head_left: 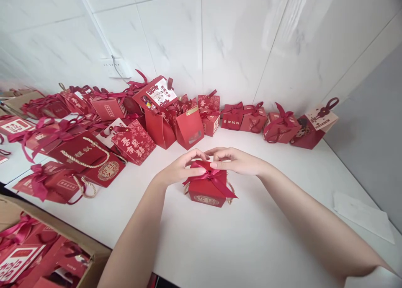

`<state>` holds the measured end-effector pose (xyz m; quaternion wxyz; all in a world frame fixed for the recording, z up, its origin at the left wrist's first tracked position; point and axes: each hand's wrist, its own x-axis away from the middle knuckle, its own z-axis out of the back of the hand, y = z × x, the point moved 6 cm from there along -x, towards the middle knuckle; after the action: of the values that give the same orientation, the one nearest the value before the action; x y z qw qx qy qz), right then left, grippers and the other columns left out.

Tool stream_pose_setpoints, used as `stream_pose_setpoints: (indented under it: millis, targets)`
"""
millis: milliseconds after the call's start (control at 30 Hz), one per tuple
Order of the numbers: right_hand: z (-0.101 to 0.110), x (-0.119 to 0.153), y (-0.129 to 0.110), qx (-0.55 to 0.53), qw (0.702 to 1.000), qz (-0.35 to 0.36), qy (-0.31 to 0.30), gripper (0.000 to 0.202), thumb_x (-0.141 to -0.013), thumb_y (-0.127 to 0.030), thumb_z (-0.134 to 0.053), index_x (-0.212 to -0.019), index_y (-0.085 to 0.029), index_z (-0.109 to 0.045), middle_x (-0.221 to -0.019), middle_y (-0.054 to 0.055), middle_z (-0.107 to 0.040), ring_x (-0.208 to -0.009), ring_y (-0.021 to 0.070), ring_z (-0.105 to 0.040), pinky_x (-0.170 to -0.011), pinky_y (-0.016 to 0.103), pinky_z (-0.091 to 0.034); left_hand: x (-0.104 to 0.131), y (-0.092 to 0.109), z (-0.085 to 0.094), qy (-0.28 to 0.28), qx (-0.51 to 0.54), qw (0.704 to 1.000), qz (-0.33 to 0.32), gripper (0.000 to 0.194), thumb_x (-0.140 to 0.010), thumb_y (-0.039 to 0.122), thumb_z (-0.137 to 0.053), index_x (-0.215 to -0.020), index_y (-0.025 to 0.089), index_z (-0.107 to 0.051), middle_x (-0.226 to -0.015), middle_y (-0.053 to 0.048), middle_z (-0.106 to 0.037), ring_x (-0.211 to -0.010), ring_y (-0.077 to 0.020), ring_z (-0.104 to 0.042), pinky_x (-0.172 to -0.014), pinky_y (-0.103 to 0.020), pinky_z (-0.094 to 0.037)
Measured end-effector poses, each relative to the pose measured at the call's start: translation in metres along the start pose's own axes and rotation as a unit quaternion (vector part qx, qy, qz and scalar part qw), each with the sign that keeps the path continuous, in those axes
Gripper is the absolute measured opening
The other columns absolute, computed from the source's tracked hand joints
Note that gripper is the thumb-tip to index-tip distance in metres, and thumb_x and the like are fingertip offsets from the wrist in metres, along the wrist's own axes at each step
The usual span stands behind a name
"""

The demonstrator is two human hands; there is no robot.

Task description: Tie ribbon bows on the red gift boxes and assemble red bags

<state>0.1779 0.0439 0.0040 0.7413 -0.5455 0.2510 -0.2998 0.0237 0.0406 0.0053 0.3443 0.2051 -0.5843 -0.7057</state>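
A small red gift box (204,197) with a gold emblem and twisted rope handles stands upright on the white table. A glossy crimson ribbon (216,181) is tied in a bow on its top, one tail hanging over the right front corner. From the left, my left hand (182,168) pinches the bow between thumb and curled fingers. My right hand (235,160) meets it from the other side, thumb and fingers closed on the bow's right part. Both sets of fingertips nearly touch, and the knot is partly hidden beneath them.
Many red gift boxes crowd the left side, including a dark red box with rope handles (84,151). More line the tiled wall, such as a windowed box (190,128). A cardboard carton (94,248) of boxes sits lower left. White paper (364,216) lies at right.
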Motion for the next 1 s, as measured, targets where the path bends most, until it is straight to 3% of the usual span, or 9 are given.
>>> stream_pose_setpoints:
  millis: [100,167,300,500,567,667,767,1000]
  targets:
    - [0.0,0.003,-0.001,0.028,0.999,-0.033,0.011,0.043,-0.086,-0.058,-0.061,-0.068,-0.019,-0.063,-0.138,0.006,-0.053,-0.126,0.0281,-0.05,-0.1,0.039,-0.041,0.002,0.003,0.008,0.02,-0.01,1.0,-0.021,0.023,-0.088,0.042,-0.061,-0.089,0.02,-0.056,-0.126,-0.005,-0.055,-0.118,-0.0245,-0.054,-0.096,-0.036,-0.043]
    - [-0.001,0.003,0.001,0.042,0.998,-0.034,0.012,0.039,-0.084,-0.057,-0.064,-0.072,-0.02,-0.067,-0.141,0.006,-0.051,-0.135,0.0298,-0.042,-0.105,0.041,-0.037,0.001,0.001,0.01,0.028,-0.039,0.998,-0.028,0.024,-0.086,0.041,-0.064,-0.083,0.018,-0.057,-0.129,-0.006,-0.054,-0.123,-0.0259,-0.051,-0.102,-0.038,-0.04]
    - [-0.003,0.0,0.003,0.031,0.999,-0.004,0.013,0.029,-0.083,-0.05,-0.068,-0.078,-0.022,-0.07,-0.141,0.005,-0.051,-0.137,0.0282,-0.041,-0.111,0.042,-0.032,-0.003,-0.002,0.009,0.041,-0.08,0.995,-0.046,0.023,-0.08,0.037,-0.072,-0.077,0.017,-0.06,-0.133,-0.007,-0.052,-0.128,-0.0274,-0.048,-0.109,-0.041,-0.034]
    - [-0.003,0.001,0.002,0.044,0.999,-0.014,-0.001,0.027,-0.085,-0.048,-0.066,-0.078,-0.022,-0.069,-0.14,0.005,-0.051,-0.137,0.027,-0.04,-0.107,0.039,-0.035,-0.003,-0.003,0.011,0.059,0.012,0.997,-0.042,0.024,-0.082,0.037,-0.07,-0.075,0.017,-0.058,-0.136,-0.007,-0.051,-0.128,-0.0272,-0.049,-0.099,-0.038,-0.043]
    - [-0.004,0.001,0.002,0.044,0.999,-0.009,-0.009,0.027,-0.087,-0.046,-0.065,-0.077,-0.021,-0.066,-0.132,0.005,-0.056,-0.13,0.0254,-0.046,-0.101,0.036,-0.039,-0.002,-0.001,0.011,0.058,0.028,0.997,-0.046,0.025,-0.082,0.036,-0.07,-0.073,0.017,-0.057,-0.137,-0.006,-0.051,-0.129,-0.0267,-0.048,-0.098,-0.037,-0.043]
    - [-0.008,0.0,0.007,0.023,0.999,-0.02,-0.031,0.026,-0.088,-0.043,-0.062,-0.077,-0.02,-0.061,-0.103,0.004,-0.063,-0.096,0.019,-0.058,-0.08,0.031,-0.045,-0.001,0.003,0.008,0.049,0.01,0.997,-0.054,0.035,-0.084,0.037,-0.067,-0.062,0.015,-0.052,-0.135,-0.005,-0.053,-0.125,-0.0253,-0.051,-0.103,-0.037,-0.04]
    - [-0.01,-0.002,0.015,0.01,0.998,-0.051,-0.035,0.025,-0.088,-0.043,-0.061,-0.08,-0.019,-0.059,-0.084,-0.001,-0.058,-0.071,0.0125,-0.05,-0.065,0.026,-0.04,-0.002,0.004,0.005,0.034,-0.043,0.998,-0.042,0.044,-0.087,0.042,-0.063,-0.056,0.014,-0.049,-0.136,-0.005,-0.053,-0.115,-0.024,-0.058,-0.104,-0.039,-0.038]
    - [-0.008,0.002,0.017,0.071,0.995,-0.074,-0.001,0.029,-0.086,-0.04,-0.061,-0.07,-0.019,-0.047,-0.069,-0.005,-0.045,-0.06,0.0093,-0.038,-0.054,0.023,-0.031,-0.004,-0.003,0.002,0.072,-0.132,0.988,0.016,0.039,-0.076,0.049,-0.073,-0.06,0.016,-0.059,-0.128,-0.006,-0.057,-0.106,-0.0246,-0.061,-0.09,-0.037,-0.047]
